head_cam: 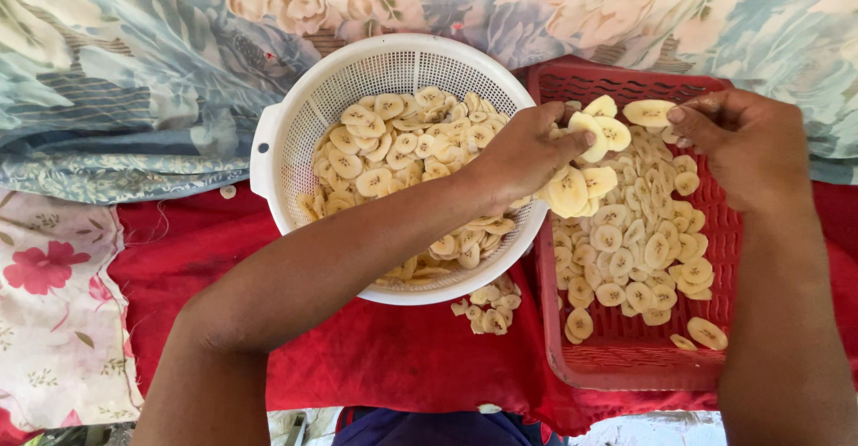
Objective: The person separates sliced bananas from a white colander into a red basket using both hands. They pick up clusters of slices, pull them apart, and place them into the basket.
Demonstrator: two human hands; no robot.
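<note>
The left hand [527, 151] is holding a bunch of banana slices [581, 164] over the red tray's [626, 361] far edge. The right hand [746, 142] is pinching one slice [650, 112] there. The white strainer [286, 133] is sitting beside it on the red cloth [384, 357].

Your left hand [527, 151] reaches across the rim of the white colander [268, 142] and holds a bunch of pale banana slices [585, 155] above the red tray [626, 357]. Your right hand [746, 142] pinches a single slice [650, 112] at the tray's far end. More slices lie spread in the tray and heaped in the colander; a few loose slices [487, 307] rest on the red cloth [375, 357] between the two containers. Floral fabric [134, 62] lies beyond.
</note>
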